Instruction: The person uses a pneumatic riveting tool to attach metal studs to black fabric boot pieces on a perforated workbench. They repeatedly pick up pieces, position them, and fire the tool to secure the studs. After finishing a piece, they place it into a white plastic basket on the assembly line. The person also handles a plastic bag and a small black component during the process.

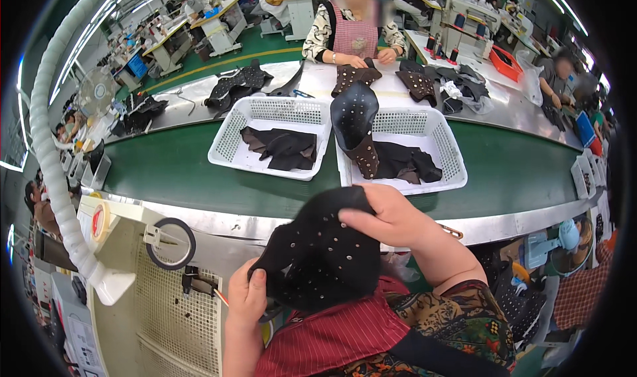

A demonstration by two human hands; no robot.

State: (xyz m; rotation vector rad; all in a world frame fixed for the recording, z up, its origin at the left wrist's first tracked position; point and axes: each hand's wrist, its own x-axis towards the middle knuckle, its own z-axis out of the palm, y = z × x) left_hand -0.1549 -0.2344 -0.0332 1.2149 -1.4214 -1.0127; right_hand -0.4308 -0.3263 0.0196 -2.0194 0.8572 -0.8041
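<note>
Up in front of my body I hold a black boot upper (325, 261), a soft piece dotted with small shiny metal eyelets. My left hand (247, 296) pinches its lower left edge, thumb on top. At the upper right edge my right hand (395, 219) is closed on it, the thumb lying over the near face. Its underside and the fingers behind it are hidden. Beyond it, a brown and black studded boot upper (355, 122) leans across the rim of the right white basket (451, 151), over dark pieces (408, 161) lying inside.
Another white basket (225, 138) with dark pieces stands at left on the green conveyor belt (159, 158). A co-worker (358, 29) across the belt handles a studded piece (355, 78). A white flexible hose (50, 158) hangs at left, near a black-rimmed wheel (170, 243).
</note>
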